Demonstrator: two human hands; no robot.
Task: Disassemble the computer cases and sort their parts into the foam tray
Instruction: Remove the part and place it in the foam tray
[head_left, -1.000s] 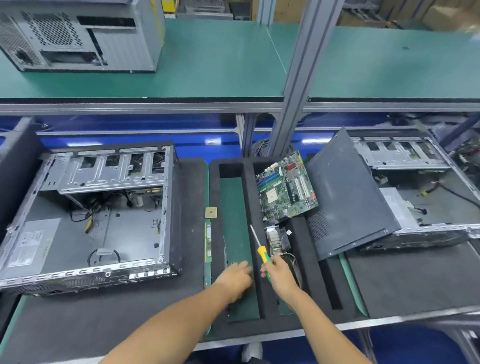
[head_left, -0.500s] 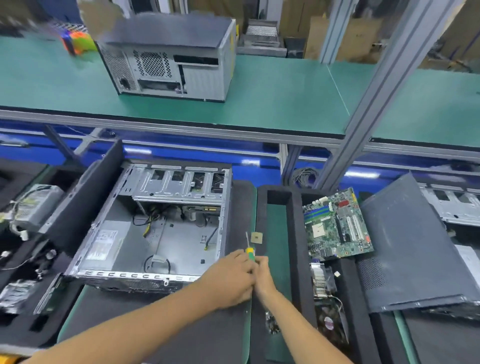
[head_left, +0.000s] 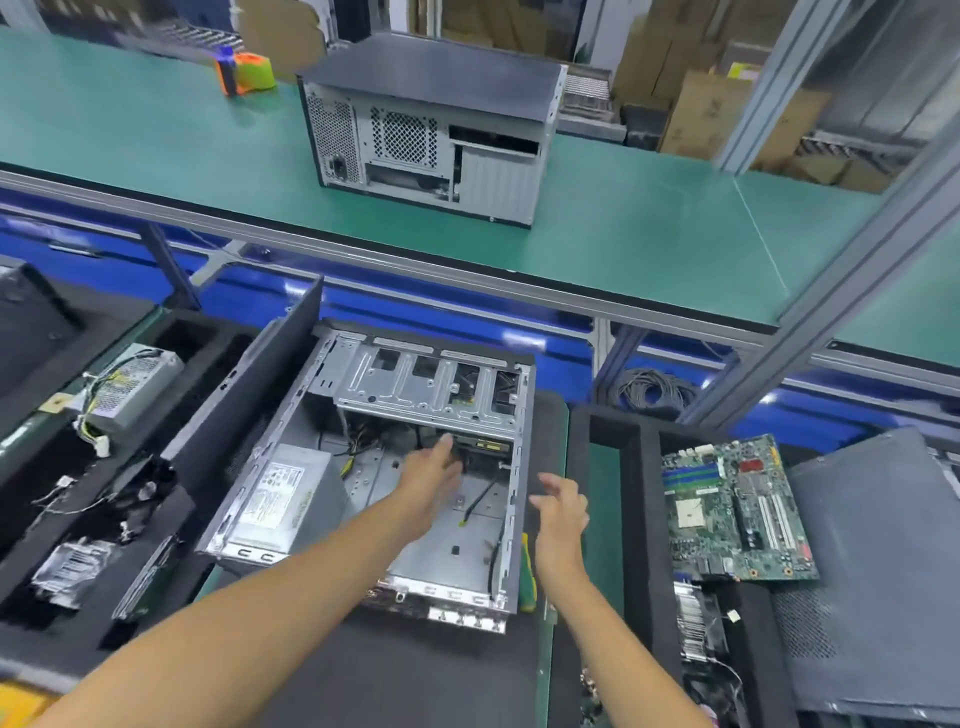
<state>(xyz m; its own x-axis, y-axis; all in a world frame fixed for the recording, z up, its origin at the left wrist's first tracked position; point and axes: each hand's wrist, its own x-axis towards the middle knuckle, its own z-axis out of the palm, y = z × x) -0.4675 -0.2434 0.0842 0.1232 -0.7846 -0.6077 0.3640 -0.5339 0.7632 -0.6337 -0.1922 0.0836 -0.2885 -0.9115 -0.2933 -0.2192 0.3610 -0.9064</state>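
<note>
**Both hands reaching at the opened computer case**

The left hand (head_left: 434, 480) is stretching into the opened computer case (head_left: 374, 467) in the middle of the frame, fingers straight and holding nothing. The right hand (head_left: 561, 512) is hovering just past the case's right edge, fingers loosely spread and empty. A screwdriver (head_left: 529, 571) is lying beside that edge. The foam tray (head_left: 641, 519) is sitting at lower right, with a circuit board (head_left: 732, 512) leaning over it. Another closed case (head_left: 436, 124) is standing on the green shelf at upper centre.
</note>
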